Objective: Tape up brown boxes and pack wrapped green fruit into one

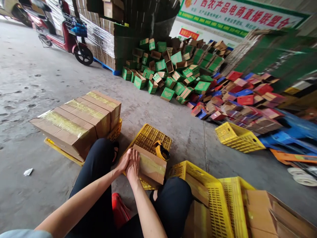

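Between my knees a taped cardboard box (151,165) rests on an upturned yellow plastic crate (148,135). My left hand (124,160) and my right hand (133,165) lie side by side at the box's left end, touching each other. The fingers of both look straight and flat, with nothing held in them. Yellowish tape runs along the top of the box and passes under my right fingers. A yellow-and-black tape dispenser (162,150) lies on the crate just behind the box.
Several taped boxes (81,115) sit on a yellow base at left. At right stand yellow crates (220,198) holding cardboard boxes, and another yellow crate (239,137). Green boxes (168,94) and red-and-blue boxes (245,99) are heaped behind. A red scooter (58,39) is parked at back left.
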A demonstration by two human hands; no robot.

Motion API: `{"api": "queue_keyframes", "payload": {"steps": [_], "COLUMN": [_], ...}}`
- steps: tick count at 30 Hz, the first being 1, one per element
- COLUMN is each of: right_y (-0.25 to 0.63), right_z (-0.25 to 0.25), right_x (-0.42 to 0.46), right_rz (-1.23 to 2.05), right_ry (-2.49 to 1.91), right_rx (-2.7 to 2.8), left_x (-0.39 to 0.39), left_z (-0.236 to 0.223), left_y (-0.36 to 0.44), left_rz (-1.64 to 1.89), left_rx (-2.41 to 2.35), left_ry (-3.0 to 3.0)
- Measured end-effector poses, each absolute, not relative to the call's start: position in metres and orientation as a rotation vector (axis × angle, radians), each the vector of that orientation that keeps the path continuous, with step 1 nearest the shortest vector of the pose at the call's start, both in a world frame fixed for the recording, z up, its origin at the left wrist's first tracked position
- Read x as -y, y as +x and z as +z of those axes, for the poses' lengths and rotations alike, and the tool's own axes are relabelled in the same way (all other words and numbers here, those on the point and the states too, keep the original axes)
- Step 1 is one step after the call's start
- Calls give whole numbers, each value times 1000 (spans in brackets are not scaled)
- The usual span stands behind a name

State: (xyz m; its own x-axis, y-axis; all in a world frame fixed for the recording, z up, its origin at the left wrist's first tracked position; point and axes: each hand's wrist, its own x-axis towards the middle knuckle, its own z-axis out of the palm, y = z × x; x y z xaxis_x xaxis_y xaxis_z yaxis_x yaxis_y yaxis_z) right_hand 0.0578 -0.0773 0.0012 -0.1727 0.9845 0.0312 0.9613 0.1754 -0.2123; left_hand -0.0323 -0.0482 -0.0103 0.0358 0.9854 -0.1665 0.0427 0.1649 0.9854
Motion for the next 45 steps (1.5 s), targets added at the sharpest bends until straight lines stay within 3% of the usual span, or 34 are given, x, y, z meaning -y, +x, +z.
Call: {"api": "queue_keyframes", "payload": {"steps": [6,13,19,29,34,41,45], "right_y": [93,186,221,242,240,231,223], "right_z": [12,2,-24,-16,-13,38,88], "right_x": [99,135,139,132,139,150,156], "right_rz": [235,37,-24,408,451,479,310], "right_ry": [-2020,-2329,-2085,-2137,-2146,-1979,-1872], "right_rx": [2192,1791,1544,1068,1000,1138,1359], "left_x": [52,56,61,63,61,54,61], "left_z": [-13,-16,-14,-16,-18,-11,-15], "left_y": [-30,-24,-20,-21,-20,-21,-11], "left_rz": [1035,911,896,878,866,859,849], "left_rx": [-1266,-1327,-1350,-1361,-1389,-1417,-1330], "left_ry": [1332,1464,1466,1514,1438,1236,1172]}}
